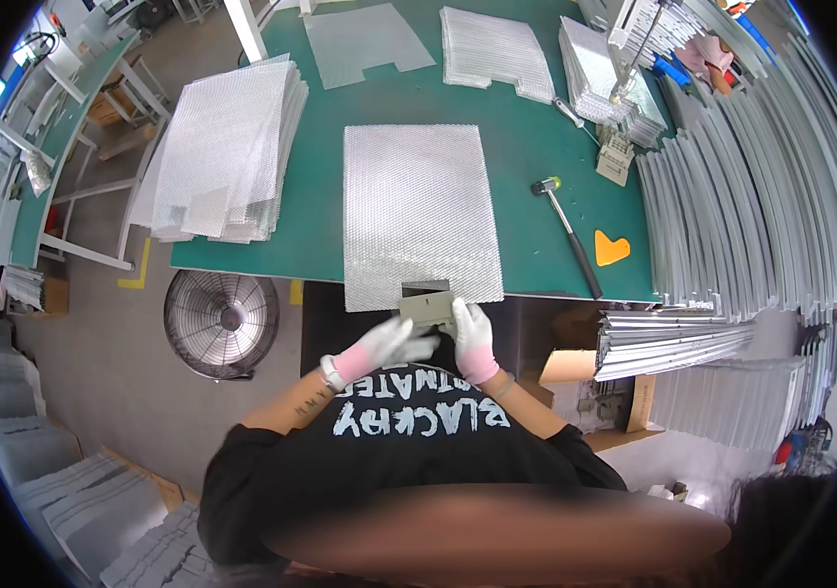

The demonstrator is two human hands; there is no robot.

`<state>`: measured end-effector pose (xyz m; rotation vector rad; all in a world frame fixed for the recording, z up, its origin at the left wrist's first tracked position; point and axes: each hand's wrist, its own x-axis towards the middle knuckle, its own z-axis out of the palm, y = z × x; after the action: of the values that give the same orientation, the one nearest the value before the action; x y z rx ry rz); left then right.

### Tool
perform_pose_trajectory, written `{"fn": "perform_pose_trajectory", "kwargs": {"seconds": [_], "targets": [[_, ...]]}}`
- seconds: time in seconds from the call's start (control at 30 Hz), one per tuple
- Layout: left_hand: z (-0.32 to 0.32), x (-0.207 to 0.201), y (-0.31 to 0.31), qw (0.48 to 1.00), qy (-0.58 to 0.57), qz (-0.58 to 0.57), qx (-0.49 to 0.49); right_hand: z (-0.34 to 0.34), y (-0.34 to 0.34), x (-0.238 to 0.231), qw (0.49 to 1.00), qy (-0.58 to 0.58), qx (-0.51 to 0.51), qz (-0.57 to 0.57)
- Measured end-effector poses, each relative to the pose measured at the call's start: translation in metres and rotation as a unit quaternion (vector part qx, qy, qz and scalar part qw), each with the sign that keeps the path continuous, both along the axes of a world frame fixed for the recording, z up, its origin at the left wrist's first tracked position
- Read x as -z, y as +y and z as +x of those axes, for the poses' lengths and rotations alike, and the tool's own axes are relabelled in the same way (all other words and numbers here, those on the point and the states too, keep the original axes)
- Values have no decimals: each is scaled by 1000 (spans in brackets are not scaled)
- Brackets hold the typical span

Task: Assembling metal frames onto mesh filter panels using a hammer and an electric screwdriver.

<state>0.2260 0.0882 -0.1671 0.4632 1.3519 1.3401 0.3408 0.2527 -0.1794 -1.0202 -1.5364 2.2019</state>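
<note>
Where the green worktop (320, 211) meets its near edge, one silver mesh sheet (418, 211) lies flat, its lower border overhanging the edge and cut by a small rectangular notch at the middle. Just below that notch, a small flat grey metal piece (427, 308) is held between both gloved hands, touching the sheet's lower border or just short of it; which, cannot be told.

Left hand (394, 342): white glove with pink cuff, fingers closed in a pinching grip on the piece's lower left part. Right hand (472, 331): same glove, fingers pressed on the piece's right edge, grip likewise pinching it.

Other items on the worktop:
- Tall stack of mesh sheets (227, 147), far left, partly over the edge.
- Flat cut sheet (364, 41) and lower mesh stack (492, 49), far side.
- Further mesh stack (604, 73), far right.
- Mallet (567, 230) with dark handle, right of the single sheet, well apart from it.
- Orange heart-shaped piece (610, 249), just beside the mallet handle.

Beyond the worktop: long silver metal strips (751, 196) racked in rows at the right; round floor fan (221, 323) below the left corner; cardboard box (575, 367) near the right forearm.
</note>
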Motion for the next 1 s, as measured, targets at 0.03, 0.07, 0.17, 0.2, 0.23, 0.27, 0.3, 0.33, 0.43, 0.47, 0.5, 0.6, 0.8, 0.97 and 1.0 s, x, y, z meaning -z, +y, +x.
{"fn": "perform_pose_trajectory", "kwargs": {"seconds": [0.03,0.07,0.17,0.2,0.23,0.27,0.3,0.33,0.43,0.47,0.5,0.6,0.8,0.97,1.0], "targets": [[-8,-11,-5,991,77,-16,104,3,1,2,999,6,-48,-22],[-17,-25,-8,966,152,-31,209,6,1,7,993,38,-107,-30],[-55,-88,4,908,173,13,381,6,-3,22,979,42,-187,-72],[-65,-97,10,941,51,95,320,5,2,41,966,44,-245,75],[-78,-98,30,951,111,106,270,3,8,56,929,45,-294,219],[-90,-114,51,916,332,31,224,-7,-13,12,988,59,-129,-52],[-102,-116,76,772,595,40,219,-11,-15,8,992,68,-94,-41],[-109,-111,93,560,805,46,193,-12,-12,1,995,67,-65,-38],[-105,-65,108,628,740,43,237,5,9,-1,998,65,-19,6],[-88,-63,108,615,758,43,214,16,12,3,997,64,20,43],[-68,-62,107,616,761,31,201,29,10,11,993,62,56,80],[-21,-68,102,629,748,-15,211,44,0,26,984,85,154,37],[-13,-63,93,648,743,-27,163,49,26,23,994,50,44,87],[-11,-66,92,660,735,-22,153,38,12,9,987,99,95,82],[-11,-67,92,663,733,-20,150,39,11,15,985,97,102,98]]}}
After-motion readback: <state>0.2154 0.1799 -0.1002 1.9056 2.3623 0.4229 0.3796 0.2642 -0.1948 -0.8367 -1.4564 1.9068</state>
